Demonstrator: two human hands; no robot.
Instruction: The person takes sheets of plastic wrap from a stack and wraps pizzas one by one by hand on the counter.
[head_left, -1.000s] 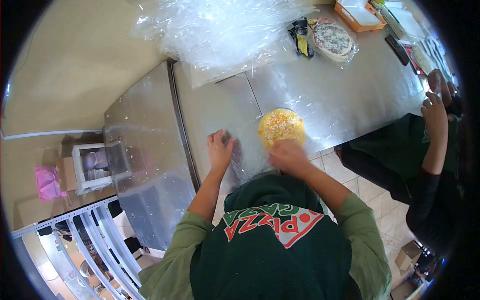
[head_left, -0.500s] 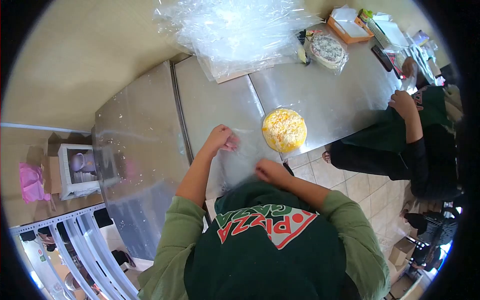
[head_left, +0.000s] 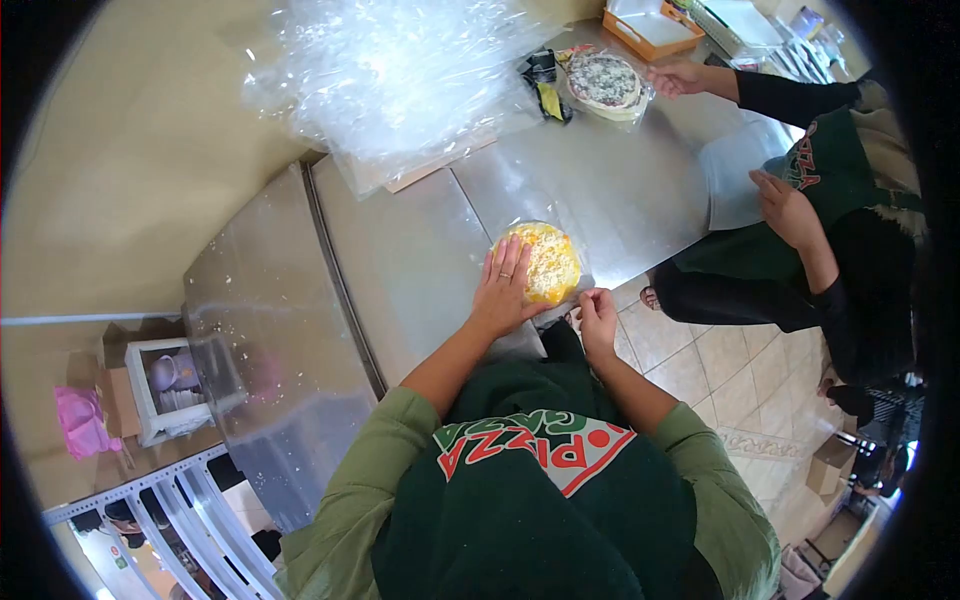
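Observation:
A round pizza (head_left: 552, 262) topped with white shreds and yellow-orange bits lies near the front edge of the steel table, with clear plastic (head_left: 580, 275) around its edge. My left hand (head_left: 503, 288) rests flat on the pizza's left side, fingers stretched out. At the near right edge of the pizza, my right hand (head_left: 598, 320) is closed in a pinch on the rim of the clear plastic. How far the plastic covers the pizza is hard to make out.
A large heap of clear plastic bags (head_left: 400, 80) lies at the back. Beside it are a yellow-and-black packet (head_left: 546, 88) and wrapped pizzas (head_left: 605, 82). An orange tray (head_left: 652, 30) stands behind. On the right, a co-worker's hand (head_left: 678, 78) reaches toward the wrapped pizzas, near a clear plastic sheet (head_left: 735, 170).
My left hand has moved from the loose plastic onto the pizza. My right hand has shifted right to the pizza's plastic edge. The co-worker's arm now extends toward the wrapped pizzas.

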